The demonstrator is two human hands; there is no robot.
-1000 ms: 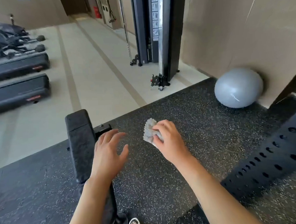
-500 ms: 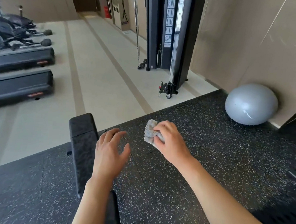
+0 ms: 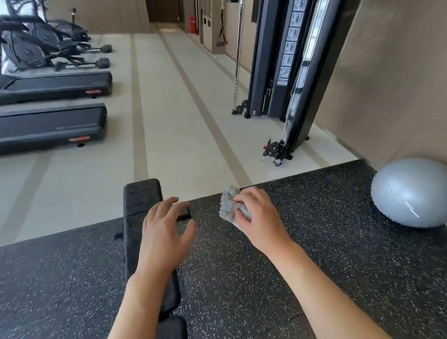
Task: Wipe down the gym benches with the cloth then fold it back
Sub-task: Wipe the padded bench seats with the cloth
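A black padded gym bench (image 3: 141, 199) runs away from me below my left arm, standing on speckled black rubber flooring. My right hand (image 3: 258, 219) grips a small bunched grey cloth (image 3: 229, 204), held in the air to the right of the bench. My left hand (image 3: 166, 226) hovers over the bench's far half with fingers spread and relaxed, holding nothing. Part of the bench pad lies hidden under my left forearm.
A grey exercise ball (image 3: 415, 193) rests against the wall at the right. A black cable machine (image 3: 289, 70) stands ahead on the right. Treadmills (image 3: 44, 127) line the left side. Pale floor stretches ahead beyond the rubber mat's edge (image 3: 295, 177).
My view has tilted upward, showing more of the room ahead; the perforated black rack at the lower right has left the view. Both hands keep the same pose, the cloth still in my right hand.
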